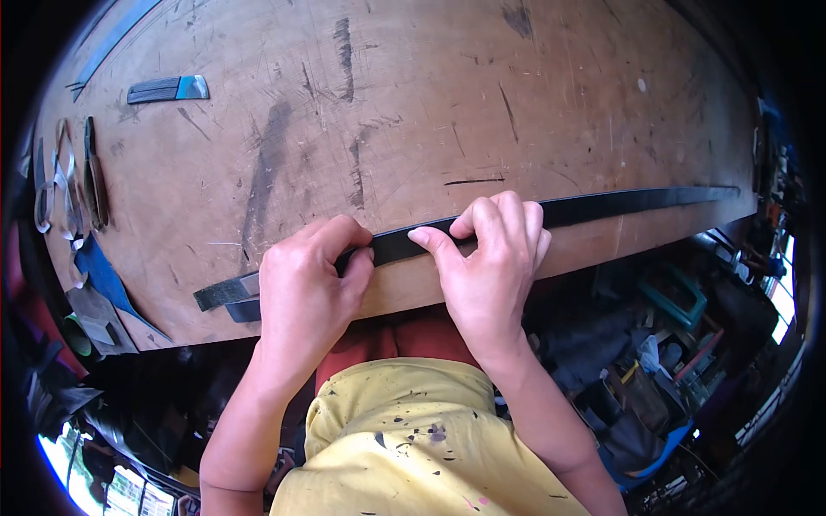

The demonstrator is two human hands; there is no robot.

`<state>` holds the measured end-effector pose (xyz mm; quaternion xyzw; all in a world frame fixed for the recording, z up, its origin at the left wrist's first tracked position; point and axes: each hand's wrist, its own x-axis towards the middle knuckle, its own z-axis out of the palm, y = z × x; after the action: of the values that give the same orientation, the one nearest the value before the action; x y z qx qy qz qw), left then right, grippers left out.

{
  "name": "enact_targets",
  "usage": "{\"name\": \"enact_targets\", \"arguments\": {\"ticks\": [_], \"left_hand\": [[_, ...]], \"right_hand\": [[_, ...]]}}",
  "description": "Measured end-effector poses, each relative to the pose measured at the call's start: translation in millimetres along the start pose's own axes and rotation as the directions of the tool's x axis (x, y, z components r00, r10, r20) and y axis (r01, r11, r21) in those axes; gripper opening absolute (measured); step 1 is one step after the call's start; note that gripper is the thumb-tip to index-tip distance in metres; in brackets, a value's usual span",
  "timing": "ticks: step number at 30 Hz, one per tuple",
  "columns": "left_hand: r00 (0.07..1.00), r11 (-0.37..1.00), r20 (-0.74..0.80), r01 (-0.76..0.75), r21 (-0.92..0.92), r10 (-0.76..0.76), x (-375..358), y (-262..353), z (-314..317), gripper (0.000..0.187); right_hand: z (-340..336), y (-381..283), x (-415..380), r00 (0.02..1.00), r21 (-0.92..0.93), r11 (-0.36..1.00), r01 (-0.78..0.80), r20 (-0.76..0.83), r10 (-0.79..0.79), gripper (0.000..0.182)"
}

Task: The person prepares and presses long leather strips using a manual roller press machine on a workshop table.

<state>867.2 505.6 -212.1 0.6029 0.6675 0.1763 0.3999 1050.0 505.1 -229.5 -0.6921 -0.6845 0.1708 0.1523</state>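
Note:
A long black strip (602,205) lies along the near edge of the wooden table, reaching far to the right. My left hand (314,267) is closed on the strip near its left end, thumb and forefinger pinching it. A little to the right, my right hand (495,249) has its curled fingers and thumb on the same strip, the thumb pressing its upper edge. Between the two hands a short length of strip shows. Past my left hand, a dark greenish end piece (219,295) sticks out over another dark end.
The scratched wooden table (413,103) bears a blue-and-black handled tool (168,89) at upper left. Scissors (95,176), looped straps (64,181) and blue scraps (107,275) lie at far left. Below the right edge are a teal frame (680,297) and bags.

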Motion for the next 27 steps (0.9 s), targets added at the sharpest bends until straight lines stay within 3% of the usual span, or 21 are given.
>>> {"name": "enact_targets", "arguments": {"ticks": [9,18,20,22,23,24,26,27], "left_hand": [[1.0,1.0,-0.016,-0.01,0.009,0.01,-1,-1,3,0.007],[0.996,0.994,-0.06,-0.064,0.086,0.069,-2,-2,6,0.007],[0.999,0.999,0.012,-0.036,0.025,0.036,-2,-3,-1,0.012],[0.936,0.886,0.315,0.272,-0.376,-0.154,-3,-16,-30,0.022],[0.847,0.798,0.499,0.424,-0.428,-0.182,-4,-18,-55,0.033],[0.859,0.897,0.475,0.349,-0.271,-0.191,-9,-22,-71,0.033],[0.84,0.964,0.483,0.265,0.034,-0.248,-11,-11,-99,0.032],[0.838,0.967,0.49,0.25,0.044,-0.239,-15,-13,-105,0.032]], "right_hand": [[8,-3,-10,0.987,0.025,0.986,0.162,0.004,-0.162,0.021],[29,-13,-21,0.95,0.091,0.947,0.309,-0.078,-0.303,0.016],[28,-15,-21,0.953,0.081,0.952,0.296,-0.099,-0.288,0.016],[27,-16,-21,0.953,0.068,0.953,0.295,-0.088,-0.289,0.016],[24,-18,-19,0.955,0.074,0.954,0.291,-0.084,-0.285,0.015],[23,-19,-19,0.958,0.073,0.958,0.277,-0.098,-0.27,0.015],[22,-22,-17,0.958,0.087,0.958,0.275,-0.105,-0.266,0.018],[21,-24,-18,0.962,0.086,0.961,0.264,-0.101,-0.255,0.019]]}}
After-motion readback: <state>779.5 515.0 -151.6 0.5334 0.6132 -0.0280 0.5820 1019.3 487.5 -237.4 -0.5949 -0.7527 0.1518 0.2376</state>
